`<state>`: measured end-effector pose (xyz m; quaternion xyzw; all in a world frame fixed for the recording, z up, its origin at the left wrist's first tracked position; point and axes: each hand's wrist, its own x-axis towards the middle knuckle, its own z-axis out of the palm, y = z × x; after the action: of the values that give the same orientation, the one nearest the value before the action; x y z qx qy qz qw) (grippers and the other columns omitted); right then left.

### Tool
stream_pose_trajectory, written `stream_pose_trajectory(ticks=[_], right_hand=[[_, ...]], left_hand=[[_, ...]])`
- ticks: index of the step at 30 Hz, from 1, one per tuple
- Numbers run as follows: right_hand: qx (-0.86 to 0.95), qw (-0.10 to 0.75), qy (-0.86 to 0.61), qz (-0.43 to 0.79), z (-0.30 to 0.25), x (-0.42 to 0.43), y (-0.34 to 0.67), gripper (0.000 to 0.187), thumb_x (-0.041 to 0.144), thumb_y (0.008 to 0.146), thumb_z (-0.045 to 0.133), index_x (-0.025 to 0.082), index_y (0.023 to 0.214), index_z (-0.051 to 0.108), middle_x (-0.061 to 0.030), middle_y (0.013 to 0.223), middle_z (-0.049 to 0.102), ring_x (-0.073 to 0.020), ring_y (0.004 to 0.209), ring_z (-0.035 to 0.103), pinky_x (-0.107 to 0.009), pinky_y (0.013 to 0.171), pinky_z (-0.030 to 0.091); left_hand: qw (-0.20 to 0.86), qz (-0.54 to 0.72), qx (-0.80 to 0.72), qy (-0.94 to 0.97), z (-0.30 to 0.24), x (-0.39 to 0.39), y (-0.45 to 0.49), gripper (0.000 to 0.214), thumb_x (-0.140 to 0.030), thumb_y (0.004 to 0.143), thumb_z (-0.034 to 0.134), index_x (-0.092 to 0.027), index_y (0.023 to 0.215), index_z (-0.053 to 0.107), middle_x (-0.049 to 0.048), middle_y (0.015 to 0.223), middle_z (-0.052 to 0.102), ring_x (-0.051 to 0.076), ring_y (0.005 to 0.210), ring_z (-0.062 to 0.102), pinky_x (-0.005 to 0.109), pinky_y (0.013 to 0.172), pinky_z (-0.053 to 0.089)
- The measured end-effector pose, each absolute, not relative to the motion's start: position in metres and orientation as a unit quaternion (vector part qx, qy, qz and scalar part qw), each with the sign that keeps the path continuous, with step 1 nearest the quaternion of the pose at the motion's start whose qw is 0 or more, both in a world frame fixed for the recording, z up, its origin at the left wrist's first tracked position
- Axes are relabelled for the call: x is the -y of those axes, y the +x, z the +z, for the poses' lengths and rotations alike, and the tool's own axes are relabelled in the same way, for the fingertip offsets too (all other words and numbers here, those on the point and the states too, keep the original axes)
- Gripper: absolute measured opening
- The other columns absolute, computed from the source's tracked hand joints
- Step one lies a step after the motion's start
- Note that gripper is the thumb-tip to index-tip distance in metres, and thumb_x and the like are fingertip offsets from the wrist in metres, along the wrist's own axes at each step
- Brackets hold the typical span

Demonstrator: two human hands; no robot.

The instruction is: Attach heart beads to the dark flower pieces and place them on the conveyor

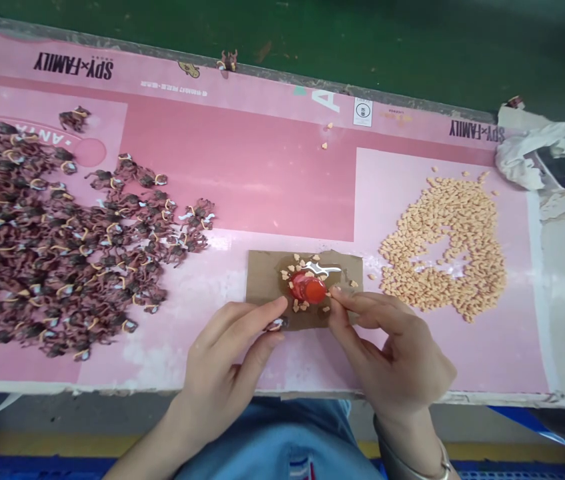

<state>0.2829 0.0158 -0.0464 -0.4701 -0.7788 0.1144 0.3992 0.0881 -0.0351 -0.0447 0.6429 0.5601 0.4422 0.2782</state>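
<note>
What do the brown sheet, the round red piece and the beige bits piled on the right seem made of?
Brown sheet: probably cardboard, given its plain brown, mostly matte face.
Round red piece: likely plastic, smooth and bright.
Beige bits: perhaps moulded plastic or rubber; colour and size look uniform.

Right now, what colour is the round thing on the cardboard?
The round thing is red, clearest in head view.

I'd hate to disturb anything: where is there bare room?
Mostly the dark pink panel between brown figures and tan bits, barring stray bits at upper right; also the strip right of the tan bits. Crowded: among the figures, and the cardboard by left hand and right hand.
</note>
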Motion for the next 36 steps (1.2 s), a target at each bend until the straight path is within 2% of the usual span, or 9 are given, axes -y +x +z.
stream_pose_trajectory(ticks=[5, 9, 12, 20, 24, 27, 32, 36], right_hand=[[0.752, 0.413, -0.48, 0.183, -0.037, -0.01, 0.281, 0.031, 0.001, 0.086, 0.073, 0.025, 0.084, 0.053, 0.0005, 0.085, 0.08, -0.0151, 0.077, 0.079, -0.022, 0.068, 0.066], [0.715, 0.436, -0.466, 0.286, -0.024, -0.001, 0.273, 0.032, -0.001, 0.085, 0.071, 0.025, 0.087, 0.051, 0.0015, 0.086, 0.08, -0.0142, 0.079, 0.079, -0.025, 0.076, 0.067], [0.712, 0.426, -0.464, 0.311, -0.018, 0.001, 0.268, 0.03, 0.002, 0.088, 0.07, 0.025, 0.087, 0.051, 0.0017, 0.084, 0.08, -0.0147, 0.076, 0.079, -0.026, 0.073, 0.068], [0.728, 0.406, -0.48, 0.274, -0.02, -0.004, 0.261, 0.022, 0.009, 0.093, 0.067, 0.027, 0.093, 0.055, 0.0044, 0.071, 0.075, -0.0154, 0.072, 0.079, -0.023, 0.067, 0.067], [0.746, 0.377, -0.475, 0.274, -0.016, -0.005, 0.262, 0.022, 0.009, 0.095, 0.064, 0.027, 0.089, 0.051, 0.0033, 0.082, 0.08, -0.0135, 0.073, 0.079, -0.02, 0.068, 0.067], [0.788, 0.332, -0.46, 0.238, -0.012, -0.002, 0.263, 0.019, 0.006, 0.096, 0.058, 0.025, 0.094, 0.056, 0.0011, 0.089, 0.083, -0.0127, 0.078, 0.08, -0.018, 0.074, 0.066], [0.83, 0.326, -0.433, 0.132, -0.007, 0.007, 0.26, 0.018, 0.003, 0.095, 0.056, 0.019, 0.099, 0.062, -0.0104, 0.095, 0.083, -0.0149, 0.084, 0.081, -0.016, 0.084, 0.064], [0.823, 0.335, -0.42, 0.185, -0.008, 0.011, 0.261, 0.023, 0.001, 0.092, 0.054, 0.021, 0.1, 0.06, -0.0103, 0.103, 0.083, -0.0164, 0.091, 0.081, -0.019, 0.086, 0.065]], left_hand=[[0.293, 0.473, -0.567, 0.607, -0.045, 0.038, 0.092, 0.009, -0.015, 0.1, 0.066, -0.021, 0.107, 0.067, 0.0003, 0.093, 0.077, 0.01, 0.085, 0.076, 0.011, 0.084, 0.06], [0.267, 0.479, -0.515, 0.659, -0.043, 0.037, 0.089, 0.011, -0.008, 0.1, 0.061, -0.017, 0.104, 0.067, 0.0054, 0.095, 0.079, 0.013, 0.091, 0.078, 0.017, 0.088, 0.064], [0.2, 0.467, -0.5, 0.701, -0.042, 0.036, 0.087, 0.011, -0.006, 0.1, 0.061, -0.014, 0.103, 0.069, 0.0082, 0.095, 0.08, 0.016, 0.094, 0.079, 0.023, 0.091, 0.066], [0.133, 0.436, -0.501, 0.735, -0.04, 0.037, 0.088, 0.013, -0.012, 0.104, 0.059, -0.015, 0.101, 0.071, 0.0073, 0.092, 0.081, 0.019, 0.092, 0.08, 0.03, 0.082, 0.071], [0.126, 0.428, -0.502, 0.741, -0.042, 0.04, 0.087, 0.013, -0.012, 0.103, 0.06, -0.014, 0.102, 0.072, 0.0075, 0.095, 0.081, 0.02, 0.097, 0.079, 0.031, 0.084, 0.071], [0.124, 0.429, -0.499, 0.742, -0.046, 0.043, 0.089, 0.013, -0.008, 0.102, 0.06, -0.011, 0.104, 0.073, 0.0096, 0.099, 0.081, 0.021, 0.105, 0.078, 0.031, 0.091, 0.069], [0.128, 0.432, -0.496, 0.742, -0.046, 0.045, 0.089, 0.014, -0.003, 0.099, 0.061, -0.007, 0.106, 0.072, 0.0127, 0.104, 0.079, 0.021, 0.115, 0.074, 0.027, 0.103, 0.063], [0.159, 0.452, -0.502, 0.719, -0.044, 0.041, 0.09, 0.018, 0.002, 0.093, 0.064, -0.012, 0.103, 0.07, 0.0103, 0.102, 0.079, 0.018, 0.109, 0.077, 0.022, 0.101, 0.062]])
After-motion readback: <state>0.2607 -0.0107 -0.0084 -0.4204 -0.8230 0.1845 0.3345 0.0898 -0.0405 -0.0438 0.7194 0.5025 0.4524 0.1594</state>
